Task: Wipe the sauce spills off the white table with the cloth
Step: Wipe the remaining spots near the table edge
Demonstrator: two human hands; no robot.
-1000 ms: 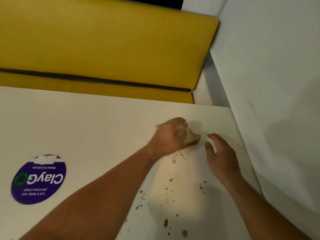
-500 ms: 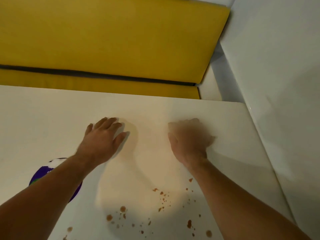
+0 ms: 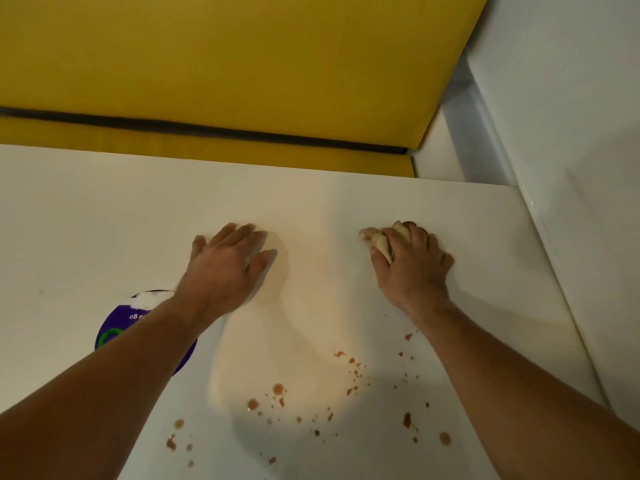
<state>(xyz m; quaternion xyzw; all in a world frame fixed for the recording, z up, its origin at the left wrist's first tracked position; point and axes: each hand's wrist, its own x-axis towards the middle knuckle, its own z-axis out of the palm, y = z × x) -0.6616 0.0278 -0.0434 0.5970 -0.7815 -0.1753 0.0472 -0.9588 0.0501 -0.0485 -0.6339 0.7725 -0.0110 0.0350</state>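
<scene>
Gripping the cloth (image 3: 381,241), the right hand (image 3: 412,268) presses the table (image 3: 104,216); left hand (image 3: 225,268) flat, beside sticker (image 3: 114,327).

My left hand (image 3: 227,268) flat on table (image 3: 86,216), right hand (image 3: 414,268) apart, atop cloth (image 3: 379,239); spills (image 3: 277,389) nearer me, sticker (image 3: 114,330) under left forearm.

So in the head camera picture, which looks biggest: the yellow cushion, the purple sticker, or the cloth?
1. Yellow cushion, by far the largest.
2. Purple sticker, partly hidden under the left arm.
3. Cloth, bunched in the right hand, so only part of it shows.
</scene>
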